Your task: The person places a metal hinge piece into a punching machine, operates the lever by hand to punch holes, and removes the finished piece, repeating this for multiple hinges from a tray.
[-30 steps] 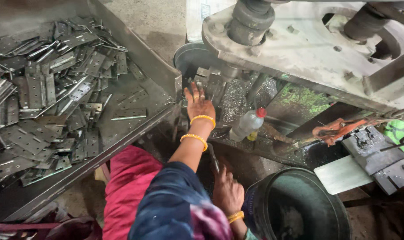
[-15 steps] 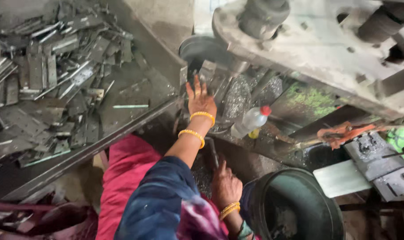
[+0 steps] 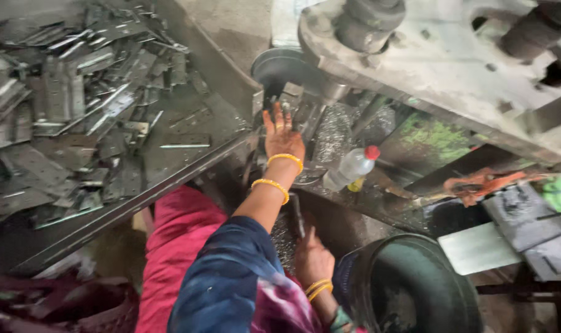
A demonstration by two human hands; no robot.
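Fingers of the left hand (image 3: 283, 137) are spread and reach under the press (image 3: 441, 55), touching a small metal piece (image 3: 291, 98) on its bed. The right hand (image 3: 313, 262) below grips a dark lever (image 3: 297, 216). More blanks (image 3: 77, 111) lie on the tray at left, near for picking.

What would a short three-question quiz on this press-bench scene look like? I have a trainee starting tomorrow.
1. True or false: the left hand lies at the press die, fingers spread.
2. What stands right of that wrist? A) plastic bottle with red cap B) hammer C) paint can
3. Where are the flat metal strips piled?

Key
1. True.
2. A, the plastic bottle.
3. In the tray at left, as the strip pile. The right hand is low, beside the dark bin.
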